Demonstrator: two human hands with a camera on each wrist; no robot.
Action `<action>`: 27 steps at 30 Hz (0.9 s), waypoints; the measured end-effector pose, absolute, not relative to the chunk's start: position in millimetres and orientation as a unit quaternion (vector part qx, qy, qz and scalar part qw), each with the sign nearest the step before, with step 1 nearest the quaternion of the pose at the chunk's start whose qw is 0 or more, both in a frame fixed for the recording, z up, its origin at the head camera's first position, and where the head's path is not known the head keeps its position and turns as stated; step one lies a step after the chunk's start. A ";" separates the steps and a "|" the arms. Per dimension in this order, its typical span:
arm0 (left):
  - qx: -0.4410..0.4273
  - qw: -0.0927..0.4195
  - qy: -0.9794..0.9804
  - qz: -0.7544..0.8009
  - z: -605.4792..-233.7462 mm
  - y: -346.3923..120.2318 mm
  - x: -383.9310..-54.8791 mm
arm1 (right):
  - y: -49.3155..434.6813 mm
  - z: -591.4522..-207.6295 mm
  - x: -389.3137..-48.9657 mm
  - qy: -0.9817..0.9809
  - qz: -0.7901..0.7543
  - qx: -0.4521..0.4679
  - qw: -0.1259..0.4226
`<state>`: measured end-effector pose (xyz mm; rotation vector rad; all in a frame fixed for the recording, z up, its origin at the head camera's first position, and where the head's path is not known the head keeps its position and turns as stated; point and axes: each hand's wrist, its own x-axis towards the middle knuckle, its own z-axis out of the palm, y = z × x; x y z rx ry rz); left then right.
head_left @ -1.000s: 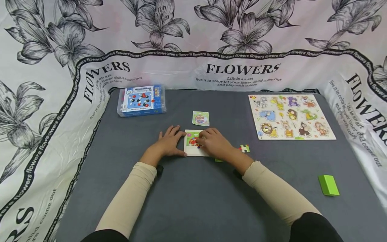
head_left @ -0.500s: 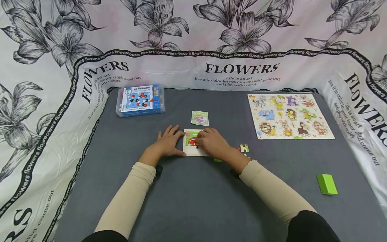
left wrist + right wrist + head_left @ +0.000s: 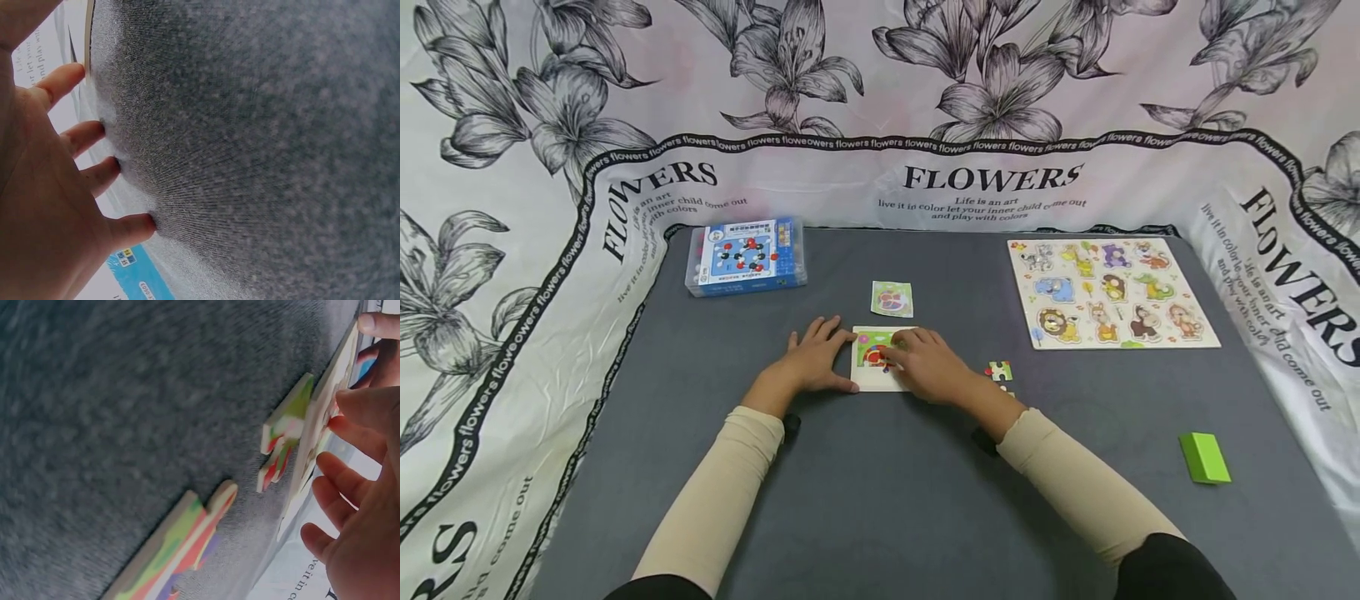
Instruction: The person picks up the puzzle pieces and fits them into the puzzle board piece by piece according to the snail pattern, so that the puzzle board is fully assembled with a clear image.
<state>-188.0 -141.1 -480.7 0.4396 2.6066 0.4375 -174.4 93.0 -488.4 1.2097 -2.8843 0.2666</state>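
Note:
A small square jigsaw board with a pale frame lies on the grey table, green and red pieces filling its upper left. My left hand spreads its fingers, the thumb and index fingertip at the board's left edge. Over the board's right side rests my right hand, its fingertips on the pieces; the hand covers that side from above. In the right wrist view, its thumb and fingers are loosely bent at the board. A loose puzzle piece lies close by the board, and another piece lies farther off.
Beyond the board lies a small picture card. A blue-labelled plastic box stands at the back left. At the back right is an animal puzzle board. A green block sits at the right. Loose pieces lie beside my right wrist.
My right index finger has straightened somewhat over the pieces, and the hand has tilted slightly. My left hand stays at the board's edge. The whole view has shifted a little.

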 end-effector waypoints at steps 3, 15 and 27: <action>0.162 0.233 0.945 0.161 -480.1 -140.1 -187.0 | 96.2 -487.3 -173.5 -0.920 0.087 0.383 -0.010; 0.169 0.229 0.944 0.168 -483.4 -136.1 -187.1 | 165.9 -472.3 -176.2 -0.932 0.129 0.340 0.008; 0.177 0.223 0.943 0.170 -478.1 -139.1 -185.7 | 230.1 -471.4 -161.7 -0.951 0.120 0.286 0.000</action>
